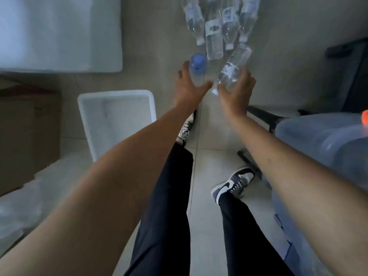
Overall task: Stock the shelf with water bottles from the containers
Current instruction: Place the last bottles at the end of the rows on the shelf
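I am watching the left hand [190, 87] gripping a blue-capped bottle [197, 63] and the right hand [238, 92] clasping a clear bottle [234, 66], both hanging just beside the row of bottles [214, 30] lying side by side.

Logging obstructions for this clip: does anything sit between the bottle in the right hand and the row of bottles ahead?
Nothing visible does. The right hand grips the clear bottle, whose far end nearly meets the row of bottles; no other thing lies between.

The tiled floor [209, 134] carries 4 water bottles [214, 34] lying at top centre, a white tub [115, 94] and cardboard box [25, 136] left.
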Action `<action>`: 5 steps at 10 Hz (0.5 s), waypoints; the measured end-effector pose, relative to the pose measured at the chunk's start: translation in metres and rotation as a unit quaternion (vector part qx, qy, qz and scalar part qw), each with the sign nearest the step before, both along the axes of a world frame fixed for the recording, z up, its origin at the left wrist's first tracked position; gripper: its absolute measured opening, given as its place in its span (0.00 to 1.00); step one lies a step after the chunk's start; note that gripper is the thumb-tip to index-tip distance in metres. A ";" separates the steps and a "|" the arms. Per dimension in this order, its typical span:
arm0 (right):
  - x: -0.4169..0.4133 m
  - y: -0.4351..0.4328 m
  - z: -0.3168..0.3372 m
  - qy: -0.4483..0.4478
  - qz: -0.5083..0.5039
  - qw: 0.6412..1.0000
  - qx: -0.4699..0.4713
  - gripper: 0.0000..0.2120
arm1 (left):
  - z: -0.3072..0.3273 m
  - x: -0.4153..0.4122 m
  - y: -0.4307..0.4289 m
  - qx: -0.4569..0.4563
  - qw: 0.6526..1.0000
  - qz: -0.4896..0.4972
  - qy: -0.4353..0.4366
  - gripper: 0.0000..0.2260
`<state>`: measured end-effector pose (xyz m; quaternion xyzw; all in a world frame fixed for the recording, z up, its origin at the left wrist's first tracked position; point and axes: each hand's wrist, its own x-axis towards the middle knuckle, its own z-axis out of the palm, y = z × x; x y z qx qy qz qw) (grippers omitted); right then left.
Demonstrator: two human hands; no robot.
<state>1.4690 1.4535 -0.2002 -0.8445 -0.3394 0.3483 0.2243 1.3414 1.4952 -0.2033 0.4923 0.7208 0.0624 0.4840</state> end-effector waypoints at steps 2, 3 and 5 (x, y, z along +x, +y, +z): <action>-0.003 0.021 -0.112 0.083 -0.162 0.969 -0.166 0.38 | -0.102 0.003 0.026 -0.066 0.997 0.039 -0.014 0.49; -0.007 0.023 -0.149 0.119 -0.209 0.954 -0.178 0.41 | -0.129 0.002 0.037 -0.057 0.997 0.036 -0.024 0.50; -0.005 0.026 -0.207 0.182 -0.201 0.934 -0.234 0.46 | -0.159 0.003 0.051 0.024 0.997 0.020 -0.064 0.31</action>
